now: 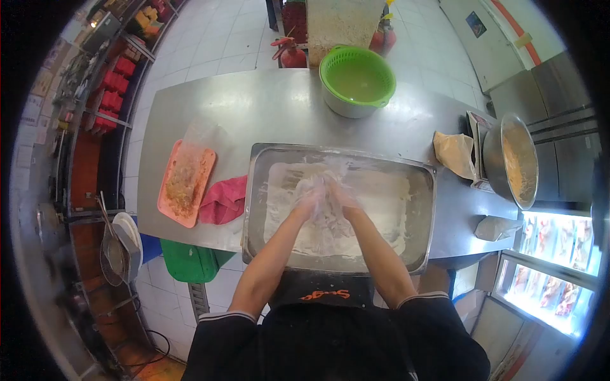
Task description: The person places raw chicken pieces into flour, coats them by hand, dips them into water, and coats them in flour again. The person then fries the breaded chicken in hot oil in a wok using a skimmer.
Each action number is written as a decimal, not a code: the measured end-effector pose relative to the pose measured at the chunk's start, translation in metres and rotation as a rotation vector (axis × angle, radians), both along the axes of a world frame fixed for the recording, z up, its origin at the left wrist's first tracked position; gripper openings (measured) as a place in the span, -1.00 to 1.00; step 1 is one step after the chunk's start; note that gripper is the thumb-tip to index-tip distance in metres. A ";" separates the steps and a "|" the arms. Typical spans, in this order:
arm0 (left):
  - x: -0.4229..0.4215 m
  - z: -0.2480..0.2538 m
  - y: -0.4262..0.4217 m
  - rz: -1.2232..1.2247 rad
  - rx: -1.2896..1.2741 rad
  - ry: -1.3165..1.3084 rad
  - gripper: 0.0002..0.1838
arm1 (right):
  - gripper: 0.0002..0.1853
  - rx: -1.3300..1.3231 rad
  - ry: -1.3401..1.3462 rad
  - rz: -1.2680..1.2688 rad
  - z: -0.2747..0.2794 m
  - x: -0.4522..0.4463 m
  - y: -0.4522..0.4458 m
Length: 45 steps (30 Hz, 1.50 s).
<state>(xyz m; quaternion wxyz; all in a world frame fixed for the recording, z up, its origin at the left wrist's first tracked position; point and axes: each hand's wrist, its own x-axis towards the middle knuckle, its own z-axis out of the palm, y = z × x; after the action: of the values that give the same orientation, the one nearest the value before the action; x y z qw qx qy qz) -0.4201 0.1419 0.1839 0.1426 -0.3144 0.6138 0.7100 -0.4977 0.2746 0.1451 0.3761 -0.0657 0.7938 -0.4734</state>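
Note:
A large rectangular metal tray (427,222) holds a layer of white powder (375,197) that looks like flour. Both hands are inside it, near the middle, close together and coated in white. My left hand (309,198) and my right hand (340,195) meet at their upper ends. Whitish, floury material (327,222) lies beneath and between them. Blur and powder hide the fingers, so whether they grip anything cannot be made out.
On the steel table (254,101), a pink tray (186,216) with crumbly food and a pink cloth (223,200) lie left. A green basket (359,76) in a bowl stands behind. Paper bags (454,154) and a metal bowl (510,162) are right.

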 end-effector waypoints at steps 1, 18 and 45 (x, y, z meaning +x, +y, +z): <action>0.007 0.010 -0.002 0.021 0.075 -0.004 -0.23 | -0.32 0.000 0.000 0.001 0.002 0.003 0.016; 0.042 0.098 -0.021 -0.439 -0.907 0.031 -0.47 | -0.63 0.144 0.551 -0.060 0.205 0.024 0.065; 0.131 0.151 -0.085 -0.251 -0.537 0.512 -0.59 | -0.69 0.137 0.477 -0.089 0.247 0.049 -0.095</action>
<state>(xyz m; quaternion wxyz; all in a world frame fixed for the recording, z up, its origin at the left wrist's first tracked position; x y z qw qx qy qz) -0.2889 0.0570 0.3351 -0.0166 -0.0755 0.8271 0.5567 -0.4488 0.1799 0.3923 0.1606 -0.1149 0.8925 -0.4055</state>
